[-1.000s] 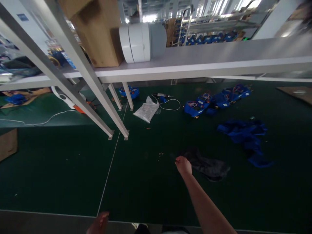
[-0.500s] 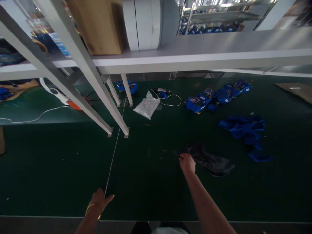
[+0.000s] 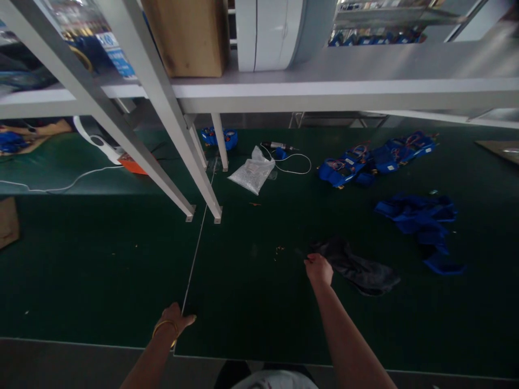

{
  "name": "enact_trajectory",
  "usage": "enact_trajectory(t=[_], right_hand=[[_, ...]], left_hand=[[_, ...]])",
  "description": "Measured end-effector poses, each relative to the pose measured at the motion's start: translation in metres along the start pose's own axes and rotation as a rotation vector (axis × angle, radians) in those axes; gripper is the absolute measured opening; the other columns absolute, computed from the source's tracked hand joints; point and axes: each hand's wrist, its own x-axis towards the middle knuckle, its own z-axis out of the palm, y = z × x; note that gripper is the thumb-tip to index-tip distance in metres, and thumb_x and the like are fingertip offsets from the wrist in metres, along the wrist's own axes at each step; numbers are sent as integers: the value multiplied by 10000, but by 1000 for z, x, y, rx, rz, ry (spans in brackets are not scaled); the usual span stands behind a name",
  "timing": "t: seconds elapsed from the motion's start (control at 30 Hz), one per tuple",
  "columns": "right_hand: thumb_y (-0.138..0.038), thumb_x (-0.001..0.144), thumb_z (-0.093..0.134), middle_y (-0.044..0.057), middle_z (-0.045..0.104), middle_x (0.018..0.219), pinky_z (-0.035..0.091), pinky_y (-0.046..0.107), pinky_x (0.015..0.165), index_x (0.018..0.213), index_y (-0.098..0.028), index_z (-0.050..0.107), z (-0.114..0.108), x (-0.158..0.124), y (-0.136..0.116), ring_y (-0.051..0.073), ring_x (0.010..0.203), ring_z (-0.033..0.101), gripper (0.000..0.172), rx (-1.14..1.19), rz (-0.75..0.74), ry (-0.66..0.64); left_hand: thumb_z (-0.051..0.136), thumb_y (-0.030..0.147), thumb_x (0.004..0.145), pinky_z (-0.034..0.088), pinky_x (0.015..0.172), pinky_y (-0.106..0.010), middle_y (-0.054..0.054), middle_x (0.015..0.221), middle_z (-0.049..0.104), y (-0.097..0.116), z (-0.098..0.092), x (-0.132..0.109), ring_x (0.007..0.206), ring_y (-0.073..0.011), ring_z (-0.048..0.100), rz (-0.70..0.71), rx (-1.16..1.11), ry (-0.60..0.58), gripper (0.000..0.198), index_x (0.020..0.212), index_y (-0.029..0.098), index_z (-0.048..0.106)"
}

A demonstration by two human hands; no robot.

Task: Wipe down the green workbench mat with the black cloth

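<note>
Green matting covers the table (image 3: pixel 101 259) under a grey shelf (image 3: pixel 344 89). At 5 o'clock the right hand (image 3: pixel 319 270) pinches the near edge of a dark cloth (image 3: pixel 359 268), fingers closed on it. At 7 o'clock the left hand (image 3: pixel 174 320) rests flat, fingers loosely spread. Blue parts (image 3: pixel 421 221) lie at 3 o'clock.

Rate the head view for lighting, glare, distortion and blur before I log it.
Head view: dim and underexposed across the green table, so the black cloth at the right hand nearly merges with it; bright background washes out above the shelf; wide-angle lens splays the shelf legs; left hand is slightly soft.
</note>
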Motion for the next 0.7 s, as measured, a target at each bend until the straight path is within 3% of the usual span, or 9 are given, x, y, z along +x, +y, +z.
enact_trajectory(t=[0.23,0.4,0.57,0.7], right_hand=[[-226,837,503,87,570,1060,444,346,812,1067,-163,543,-1,-4,-3,239,974,545,242,-20,43,-9],[-210,836,507,55,599,1004,439,331,803,950,-196,599,1,-1,-5,237,968,551,147,-42,68,-35],[-244,832,542,68,593,1015,435,324,817,1073,-165,534,3,-2,-5,232,993,541,254,-53,84,28],[-223,839,519,68,575,1056,436,310,792,1015,-184,578,6,-4,-5,223,965,557,190,-55,60,41]], left_hand=[[585,384,714,476,758,-324,-180,1053,568,3,-2,-3,969,-265,576,-22,-22,-19,453,1012,58,484],[591,369,713,484,756,-326,-185,1085,560,5,-2,-4,982,-267,569,-44,-26,-29,477,1050,53,475],[585,384,720,469,790,-337,-190,1095,551,4,-3,-3,1007,-275,556,-35,-12,-34,450,1017,60,487],[576,402,724,470,792,-332,-190,1119,537,3,-1,0,1026,-275,549,-51,-11,-41,464,1030,68,477]])
